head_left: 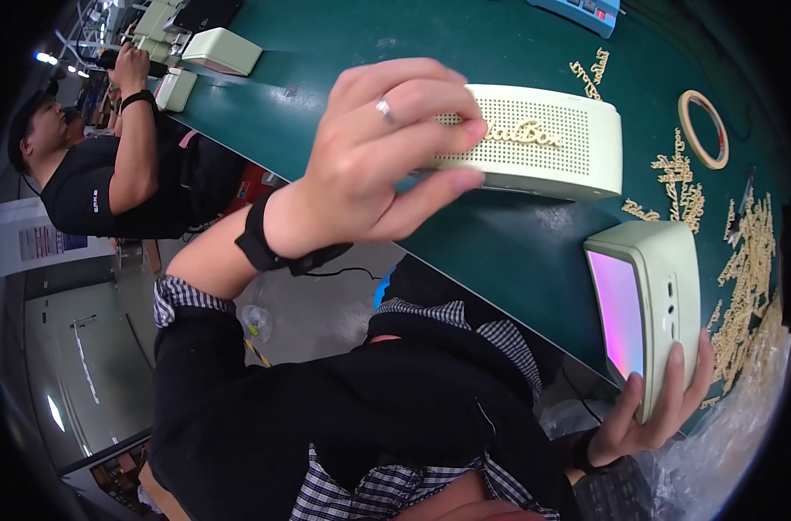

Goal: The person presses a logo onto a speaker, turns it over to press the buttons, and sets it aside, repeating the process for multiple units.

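Observation:
A pale green speaker box [577, 130] lies on the green table, its dotted grille showing. Cream script lettering [534, 134] runs across that grille. My left hand [395, 148] covers the box's left end with curled fingers; the forefinger tip reaches the start of the lettering and the thumb lies along the lower edge. At the lower right, my right hand [664, 399] grips the end of a second pale green box [669, 260]. That box has a lit pink-violet screen [617, 304] and small dark openings in its side.
Many cream script letter pieces [747, 286] lie heaped at the right, beside clear plastic wrap [725, 443]. A tape roll [703, 130] sits above them. A blue device [582, 13] stands at the far edge. Another person [100, 174] works at the left near more green boxes [222, 52].

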`<state>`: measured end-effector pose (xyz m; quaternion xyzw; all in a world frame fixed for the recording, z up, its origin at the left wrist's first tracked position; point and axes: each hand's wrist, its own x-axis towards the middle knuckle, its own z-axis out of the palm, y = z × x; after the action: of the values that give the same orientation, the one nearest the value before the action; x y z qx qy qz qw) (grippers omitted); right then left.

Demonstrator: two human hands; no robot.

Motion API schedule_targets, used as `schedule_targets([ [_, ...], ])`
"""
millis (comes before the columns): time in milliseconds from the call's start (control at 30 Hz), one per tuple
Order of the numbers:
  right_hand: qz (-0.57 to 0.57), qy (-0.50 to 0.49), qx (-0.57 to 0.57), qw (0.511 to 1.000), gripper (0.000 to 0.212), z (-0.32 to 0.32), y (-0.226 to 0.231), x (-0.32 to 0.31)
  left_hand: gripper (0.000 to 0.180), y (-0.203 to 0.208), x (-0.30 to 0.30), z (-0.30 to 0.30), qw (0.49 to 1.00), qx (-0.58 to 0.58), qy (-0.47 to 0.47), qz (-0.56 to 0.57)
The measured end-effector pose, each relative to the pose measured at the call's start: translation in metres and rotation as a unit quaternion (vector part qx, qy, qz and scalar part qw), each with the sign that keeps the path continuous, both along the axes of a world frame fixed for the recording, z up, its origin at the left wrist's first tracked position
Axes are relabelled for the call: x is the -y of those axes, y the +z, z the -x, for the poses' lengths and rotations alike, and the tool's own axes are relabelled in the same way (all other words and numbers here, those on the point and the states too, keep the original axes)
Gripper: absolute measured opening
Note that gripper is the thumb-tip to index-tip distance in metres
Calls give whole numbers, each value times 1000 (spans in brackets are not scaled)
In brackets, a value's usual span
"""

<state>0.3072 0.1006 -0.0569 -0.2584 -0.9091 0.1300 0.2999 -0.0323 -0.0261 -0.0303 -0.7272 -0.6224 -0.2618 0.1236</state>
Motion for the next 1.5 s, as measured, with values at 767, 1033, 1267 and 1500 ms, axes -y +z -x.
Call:
schedule_targets([
  [767, 39, 1, -72, 997, 41, 0, -1, 15, 64, 38, -63, 18, 784, 424, 50, 451],
  [1033, 39, 3, -80, 996, 41, 1, -6, 16, 64, 38, -67, 12, 740, 416, 103, 518],
  [1267, 22, -11, -85, 996, 41, 2, -1, 19, 73, 36, -67, 13, 735, 426, 82, 520],
  [1500, 17, -1, -92, 996, 40, 4, -8, 18, 66, 19, -48, 28, 724, 513, 59, 457],
])
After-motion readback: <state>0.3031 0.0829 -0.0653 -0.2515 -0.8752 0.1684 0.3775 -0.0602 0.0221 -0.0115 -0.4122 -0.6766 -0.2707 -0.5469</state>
